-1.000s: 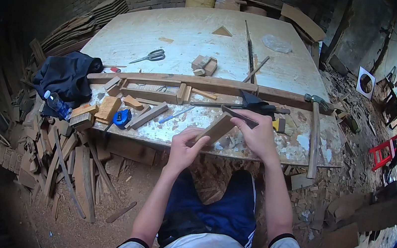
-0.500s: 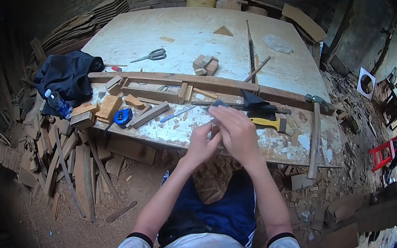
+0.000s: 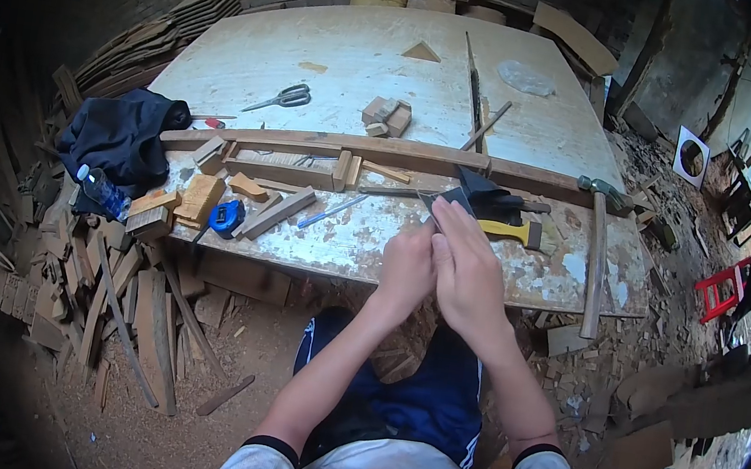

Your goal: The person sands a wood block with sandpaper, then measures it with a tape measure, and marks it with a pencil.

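Both hands meet over the front edge of the workbench. My left hand [image 3: 408, 263] is closed with its fingers curled; what it grips is hidden by the hands. My right hand [image 3: 467, 270] lies against it, its fingers pressed together over a dark flat piece [image 3: 444, 202] whose tip shows beyond the fingertips. Just right of them is a yellow-handled brush [image 3: 504, 230], with a black cloth [image 3: 485, 192] behind. A blue pen [image 3: 331, 212] lies to the left.
A long wooden bar [image 3: 312, 143] crosses the workbench [image 3: 267, 49]. A hammer [image 3: 597, 254] lies right. Left are a tape measure [image 3: 226, 218], wood blocks [image 3: 201, 198], a bottle [image 3: 102, 191] and dark clothing [image 3: 122, 140]. Scissors [image 3: 281, 98] lie farther back.
Both hands have shifted right and come closer together. The dark flat piece now points farther forward and right past the fingertips. The view has shifted slightly.
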Tool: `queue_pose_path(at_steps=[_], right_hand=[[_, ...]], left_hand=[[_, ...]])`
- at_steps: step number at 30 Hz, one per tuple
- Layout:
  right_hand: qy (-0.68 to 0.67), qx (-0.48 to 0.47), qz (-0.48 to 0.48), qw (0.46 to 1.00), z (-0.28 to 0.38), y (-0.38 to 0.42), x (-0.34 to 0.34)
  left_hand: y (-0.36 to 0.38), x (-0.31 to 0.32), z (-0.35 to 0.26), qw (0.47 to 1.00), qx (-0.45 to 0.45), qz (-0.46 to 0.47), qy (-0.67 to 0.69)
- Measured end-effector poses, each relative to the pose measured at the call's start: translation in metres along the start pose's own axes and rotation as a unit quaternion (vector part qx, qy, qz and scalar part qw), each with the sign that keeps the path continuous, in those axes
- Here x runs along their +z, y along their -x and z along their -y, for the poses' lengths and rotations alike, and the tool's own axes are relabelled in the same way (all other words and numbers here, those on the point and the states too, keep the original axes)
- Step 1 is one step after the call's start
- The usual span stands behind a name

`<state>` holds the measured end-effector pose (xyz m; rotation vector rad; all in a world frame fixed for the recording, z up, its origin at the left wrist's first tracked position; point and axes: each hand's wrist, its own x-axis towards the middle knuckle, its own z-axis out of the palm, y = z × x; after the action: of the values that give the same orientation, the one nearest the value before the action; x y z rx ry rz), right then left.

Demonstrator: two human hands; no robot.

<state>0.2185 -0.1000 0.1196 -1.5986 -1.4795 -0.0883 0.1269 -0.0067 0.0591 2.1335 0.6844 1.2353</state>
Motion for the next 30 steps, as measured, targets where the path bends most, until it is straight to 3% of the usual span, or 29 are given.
queue_pose_path(at_steps=[3, 7, 9, 12, 15, 17, 20, 22, 24, 26, 27, 30], right_hand=[[-0.073, 0.105, 0.009, 0.992, -0.02, -0.017, -0.007], [-0.038, 0.039, 0.001, 0.999, -0.013, -0.005, -0.007], [-0.095, 0.141, 0.031, 0.985, -0.013, -0.012, -0.011], [-0.108, 0.191, 0.038, 0.975, -0.021, -0.023, -0.018], [-0.067, 0.024, -0.04, 0.997, -0.024, -0.009, 0.002], [-0.118, 0.158, 0.005, 0.98, -0.019, -0.015, -0.002], [-0.11, 0.236, 0.036, 0.965, -0.022, -0.033, -0.015], [-0.047, 0.054, -0.045, 0.996, -0.036, -0.022, 0.001], [-0.07, 0.044, -0.045, 0.996, -0.029, -0.02, 0.002], [-0.117, 0.251, 0.047, 0.96, -0.009, -0.027, -0.019], [-0.102, 0.271, 0.054, 0.955, -0.02, -0.037, -0.021], [-0.048, 0.043, -0.08, 0.995, -0.034, -0.023, -0.002]], left_hand=[[-0.003, 0.006, -0.002, 1.0, -0.004, 0.005, -0.023], [-0.017, 0.008, -0.002, 0.999, 0.001, 0.017, -0.052], [-0.018, 0.009, 0.002, 0.998, -0.002, 0.003, -0.056], [-0.018, 0.015, 0.006, 0.998, -0.003, 0.0, -0.064], [-0.021, 0.016, 0.01, 0.998, 0.007, -0.001, -0.055], [-0.02, 0.012, 0.01, 0.998, 0.0, -0.004, -0.066], [-0.015, 0.017, 0.0, 0.998, 0.004, -0.001, -0.058], [-0.016, 0.018, 0.001, 0.997, 0.014, 0.006, -0.069], [-0.018, 0.016, 0.006, 0.998, -0.001, 0.015, -0.063], [-0.016, 0.015, 0.001, 0.997, -0.017, 0.026, -0.077], [-0.017, 0.017, -0.003, 0.997, -0.001, 0.018, -0.073], [-0.016, 0.018, -0.005, 0.996, 0.011, 0.03, -0.086]])
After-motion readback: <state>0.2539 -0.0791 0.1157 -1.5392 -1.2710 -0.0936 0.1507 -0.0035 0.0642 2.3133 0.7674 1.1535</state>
